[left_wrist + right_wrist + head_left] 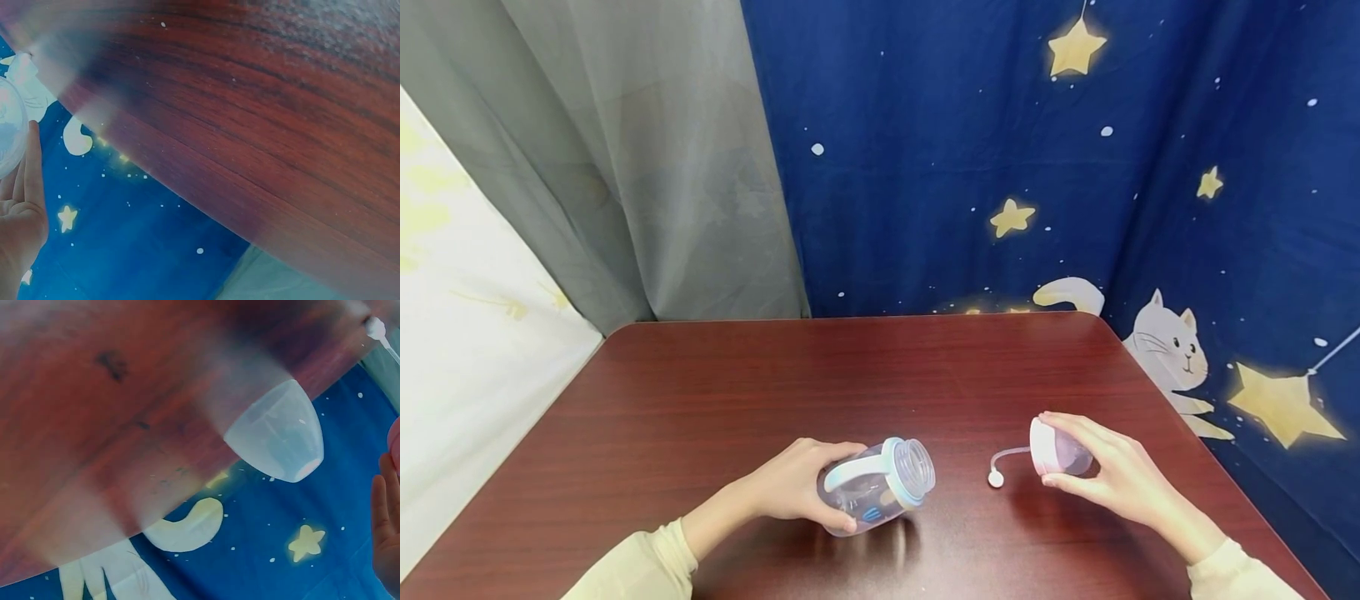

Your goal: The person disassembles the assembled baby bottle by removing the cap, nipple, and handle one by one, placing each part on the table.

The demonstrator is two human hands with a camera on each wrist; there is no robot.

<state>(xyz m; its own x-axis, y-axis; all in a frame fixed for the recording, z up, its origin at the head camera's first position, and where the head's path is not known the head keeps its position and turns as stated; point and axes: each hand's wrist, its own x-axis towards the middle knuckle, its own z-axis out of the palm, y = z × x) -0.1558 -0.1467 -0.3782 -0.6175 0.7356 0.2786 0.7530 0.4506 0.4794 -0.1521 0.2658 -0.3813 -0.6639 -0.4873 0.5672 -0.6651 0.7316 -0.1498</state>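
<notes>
While the left grip (790,483), a bare hand, is wrapped round a clear, rounded plastic bottle (880,492), the right grip (1116,475) pinches a pale-pink, ring-shaped plastic cap (1043,448). Bottle: within the left grip, tilted, its clear threaded mouth (917,468) just right of the fingers and aimed toward the right grip. Whether its base touches the dark red wood-grain desk (850,383): cannot tell. Cap: at the fingertips of the right grip, well apart from the bottle; from it a thin, clear, bent tube (1009,452) runs out toward the left grip, ending in a small white ball (996,479). A translucent, tapered plastic dome (1072,456) sits between the right thumb and fingers; its join to the cap is not clear.

Handling (judged): bottle probably light and stiff, walls smooth, so it may slip or roll in a loose hold; not very fragile. Best hold: round the lower body, or by the curved white plastic handle (853,471) beside the left grip; keep off the threads. Cap likely light and firm at the rim, best pinched there; tube probably soft and apt to swing.

Pose: left forearm (718,517) slants up to its grip, thumb on the near side of the bottle, other fingers over the far side. Right forearm (1191,533) lies right of its grip, thumb below, fingers arched above.
</notes>
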